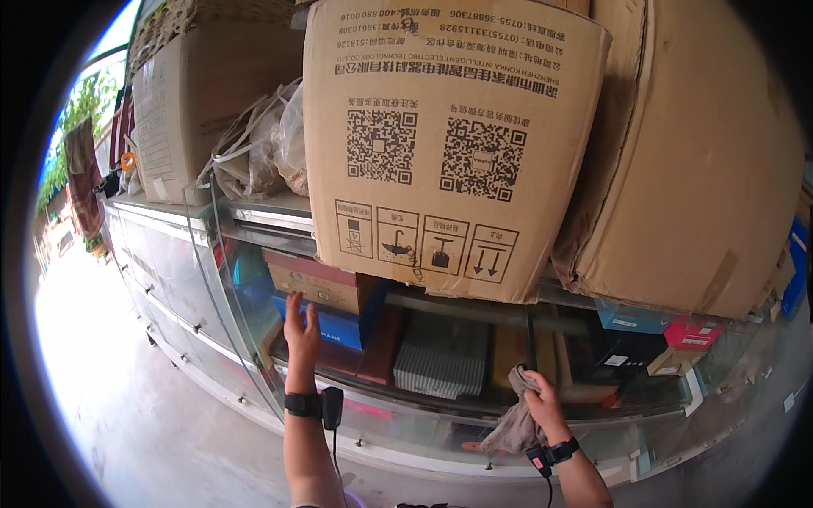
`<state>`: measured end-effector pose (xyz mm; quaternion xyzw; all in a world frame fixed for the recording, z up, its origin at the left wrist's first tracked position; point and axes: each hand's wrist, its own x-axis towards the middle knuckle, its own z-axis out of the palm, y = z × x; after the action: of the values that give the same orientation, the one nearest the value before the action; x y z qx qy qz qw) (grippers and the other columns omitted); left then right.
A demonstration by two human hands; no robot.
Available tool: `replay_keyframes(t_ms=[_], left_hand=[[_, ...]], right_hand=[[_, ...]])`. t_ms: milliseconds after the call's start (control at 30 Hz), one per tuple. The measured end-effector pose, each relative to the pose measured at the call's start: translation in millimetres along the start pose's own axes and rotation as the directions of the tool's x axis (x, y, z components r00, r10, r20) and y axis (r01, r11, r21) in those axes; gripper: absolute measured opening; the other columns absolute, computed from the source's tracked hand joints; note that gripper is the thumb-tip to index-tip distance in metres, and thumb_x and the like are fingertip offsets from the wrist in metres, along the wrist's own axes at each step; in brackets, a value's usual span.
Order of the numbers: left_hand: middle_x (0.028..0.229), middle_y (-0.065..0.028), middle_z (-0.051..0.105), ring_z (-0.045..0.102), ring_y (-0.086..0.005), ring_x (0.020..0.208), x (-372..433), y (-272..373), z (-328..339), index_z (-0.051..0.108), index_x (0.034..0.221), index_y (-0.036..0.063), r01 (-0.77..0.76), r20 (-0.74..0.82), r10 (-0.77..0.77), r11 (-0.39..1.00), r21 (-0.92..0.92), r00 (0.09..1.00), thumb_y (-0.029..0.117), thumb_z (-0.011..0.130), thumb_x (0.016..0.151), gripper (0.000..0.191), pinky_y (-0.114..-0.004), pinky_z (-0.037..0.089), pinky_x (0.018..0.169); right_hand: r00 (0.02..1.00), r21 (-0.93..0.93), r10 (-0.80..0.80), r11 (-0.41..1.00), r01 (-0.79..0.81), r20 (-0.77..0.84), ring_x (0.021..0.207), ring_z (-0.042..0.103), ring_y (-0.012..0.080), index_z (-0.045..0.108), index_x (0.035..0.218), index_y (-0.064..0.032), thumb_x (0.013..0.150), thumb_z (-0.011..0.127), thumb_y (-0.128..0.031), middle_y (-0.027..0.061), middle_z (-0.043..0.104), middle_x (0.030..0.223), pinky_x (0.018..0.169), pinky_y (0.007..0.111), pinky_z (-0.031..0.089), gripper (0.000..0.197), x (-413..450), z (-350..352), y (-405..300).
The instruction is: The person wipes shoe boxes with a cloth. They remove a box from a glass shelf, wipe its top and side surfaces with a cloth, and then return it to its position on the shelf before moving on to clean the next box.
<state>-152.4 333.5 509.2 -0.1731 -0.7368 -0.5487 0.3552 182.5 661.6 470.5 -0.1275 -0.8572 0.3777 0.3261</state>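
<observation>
My left hand (300,331) is raised with its fingers spread, in front of a blue box (340,327) and a tan box with a dark red lid (324,289) in a glass display cabinet. Nothing is in it. A crumpled grey-brown cloth (513,424) hangs from my right hand (541,400), pinched between thumb and fingers at the edge of a glass pane. Behind the cloth and to its left, a grey ribbed box (443,355) lies inside the cabinet. Both wrists wear black straps with small devices and cables.
A large printed cardboard box (444,152) overhangs the cabinet top, beside another big carton (692,165). Plastic bags (267,146) and a further carton (168,120) stand to the left. A black box (625,349) and a pink box (692,333) sit inside at right. Concrete floor (159,432) shows below left.
</observation>
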Motion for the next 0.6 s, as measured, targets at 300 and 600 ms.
replay_keyframes(t_ms=[300,600], left_hand=[[0.115,-0.0250,0.047,0.044,-0.0405,0.106,50.5,-26.4,2.0,0.035,0.123,0.0001,0.247,0.070,-0.256,0.962,0.119,0.964,0.036,0.036,0.089,0.050,-0.041,0.036,0.088],[0.107,-0.0266,0.046,0.045,-0.0419,0.099,63.8,-44.4,-9.5,0.043,0.118,0.0040,0.154,0.184,-0.207,0.952,0.266,0.961,0.038,0.029,0.090,0.047,-0.043,0.036,0.086]], right_hand=[[0.973,0.791,0.143,0.567,-0.231,0.182,0.090,0.050,0.0123,0.051,0.110,-0.0031,0.076,0.049,-0.004,0.0053,0.055,0.099,0.078,0.023,0.039,0.034,103.8,141.1,-125.3],[0.981,0.713,0.195,0.690,-0.126,-0.016,0.082,0.047,0.0141,0.049,0.111,-0.0003,0.074,0.050,-0.007,0.0052,0.055,0.098,0.073,0.026,0.039,0.038,171.7,248.7,-133.7]])
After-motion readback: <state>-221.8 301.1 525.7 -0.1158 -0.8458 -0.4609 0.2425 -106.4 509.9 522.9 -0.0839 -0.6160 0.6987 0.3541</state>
